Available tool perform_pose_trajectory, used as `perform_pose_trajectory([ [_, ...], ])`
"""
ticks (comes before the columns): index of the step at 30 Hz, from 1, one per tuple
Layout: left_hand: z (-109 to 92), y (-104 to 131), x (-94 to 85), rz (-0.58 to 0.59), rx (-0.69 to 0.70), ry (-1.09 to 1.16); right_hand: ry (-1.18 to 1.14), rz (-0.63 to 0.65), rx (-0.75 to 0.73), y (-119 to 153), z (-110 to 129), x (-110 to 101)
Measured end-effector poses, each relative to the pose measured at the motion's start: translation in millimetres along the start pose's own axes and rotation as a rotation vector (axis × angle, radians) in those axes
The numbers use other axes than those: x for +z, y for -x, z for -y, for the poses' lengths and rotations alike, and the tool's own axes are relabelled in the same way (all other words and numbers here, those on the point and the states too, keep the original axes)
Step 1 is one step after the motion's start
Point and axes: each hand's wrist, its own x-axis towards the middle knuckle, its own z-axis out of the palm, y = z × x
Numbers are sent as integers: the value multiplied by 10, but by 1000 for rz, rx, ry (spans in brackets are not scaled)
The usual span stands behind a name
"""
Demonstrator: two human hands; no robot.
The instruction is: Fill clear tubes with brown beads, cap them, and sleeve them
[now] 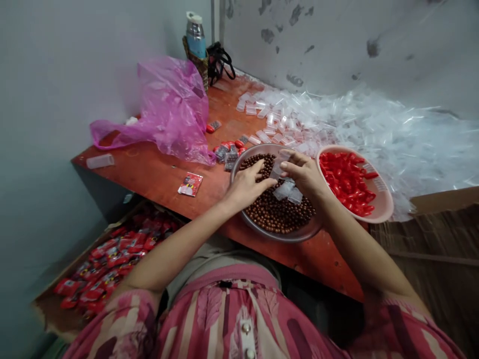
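A grey bowl [286,239] full of small round brown balls [279,217] stands in front of me on the red-painted table. My left hand [247,185] reaches over the bowl's left side, thumb and fingers apart, fingertips at the balls; nothing shows in its grasp. Over the right side, my right hand [304,174] pinches a small clear plastic container [277,167] between thumb and fingers. A few more clear containers [287,190] lie on top of the balls below it. Whether the held one contains anything cannot be made out.
Right of the bowl, a pink basket [387,204] holds red plastic pieces [348,184]. Clear containers [374,124] are heaped behind. Filled containers [229,152], a red packet [190,184] and a pink bag [175,109] lie leftward. A carton of red packets [112,259] sits lower left.
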Motion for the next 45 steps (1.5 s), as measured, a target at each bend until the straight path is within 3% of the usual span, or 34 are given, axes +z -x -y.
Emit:
perform_pose_trajectory([
  [3,-108,34,51,33,89,-135,-270,17,-37,144,120,119],
  [5,-137,95,84,30,144,-234,-370,-41,-101,177,171,167],
  [8,-105,169,99,7,194,-322,-413,-173,-201,170,200,142],
  [10,-73,147,69,-47,210,-320,-324,-149,-213,184,193,91],
  [16,-120,-219,-116,-174,227,-336,133,113,-231,342,128,-81],
  [20,-117,-266,-164,-157,269,-348,803,284,-370,409,93,-171],
  [23,-25,-166,-148,-133,252,-335,1345,536,-424,452,26,-50],
  [26,71,-87,-123,-151,195,-319,1554,698,-436,441,-91,208],
  [30,112,-82,-119,-180,166,-317,1288,705,-353,322,-238,394],
  [37,84,-86,-163,-192,138,-225,267,391,-13,328,-166,134],
  [41,28,-23,-115,3,16,18,-130,273,70,398,-71,61],
  [45,6,17,-34,160,0,143,-168,176,23,410,-42,48],
])
